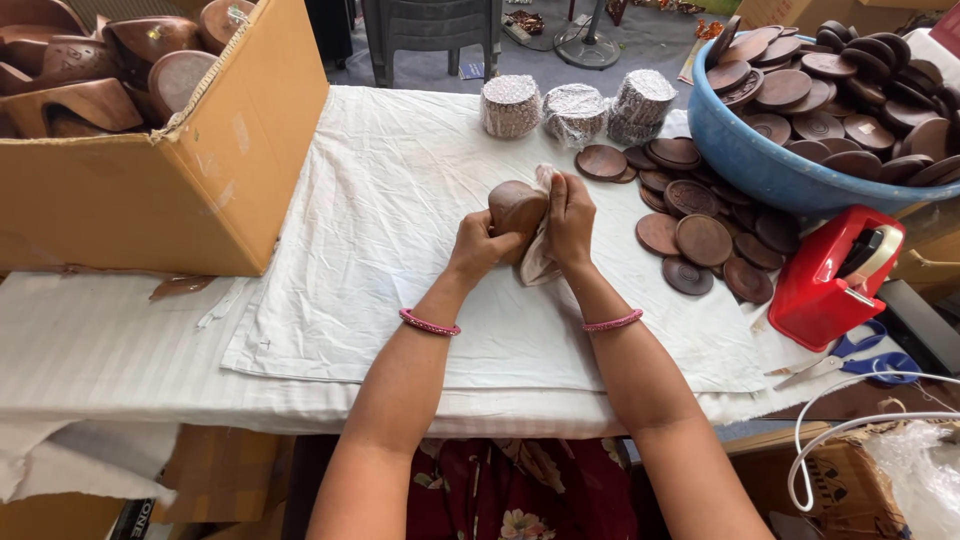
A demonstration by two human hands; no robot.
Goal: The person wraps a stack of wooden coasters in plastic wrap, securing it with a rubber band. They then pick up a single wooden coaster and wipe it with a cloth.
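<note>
The round wooden piece (516, 208) sat near the middle of the white cloth (380, 260) that covered the table, held just above it. The left hand (480, 243) was wrapped around its lower side, fingers curled tight against the wood. The right hand (570, 220) pressed a crumpled pale rag (540, 262) against the piece's other side, pinching the rag between palm and wood. It looked like the wiping step; a further rub would call for turning the piece in the left hand's grip. Three wrapped stacks of discs (575, 108) stood at the cloth's far edge. About a dozen loose brown discs (700, 240) lay toward its right edge, overlapping, so the count is rough. One blue basin (740, 150), one red tape dispenser (830, 275), one pair of scissors (850, 360) and one cardboard box (150, 190) stood around.
</note>
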